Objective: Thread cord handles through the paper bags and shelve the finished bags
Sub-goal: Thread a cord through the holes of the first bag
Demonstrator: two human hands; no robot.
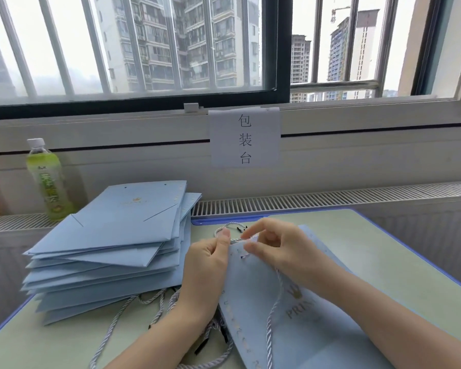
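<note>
Where the pale blue paper bag lies flat on the near right part of the desk, its top edge is lifted a little between both hands. A twisted grey-white cord runs down the face of the bag from a hole near that top edge, and its other stretch loops up behind the edge toward the far side. The left hand pinches the bag's top corner, thumb pressed on the paper. The right hand is closed narrow, thumb and forefinger nipping the cord just at the edge of the bag. A gold crown mark and letters show on the bag below the right wrist.

Just beside the left wrist, more loose cords lie on the desk, some with dark tips. Behind them on the left sits a tall, uneven stack of flat blue bags. A green drink bottle stands on the ledge beyond the stack, and a paper sign hangs under the window.
</note>
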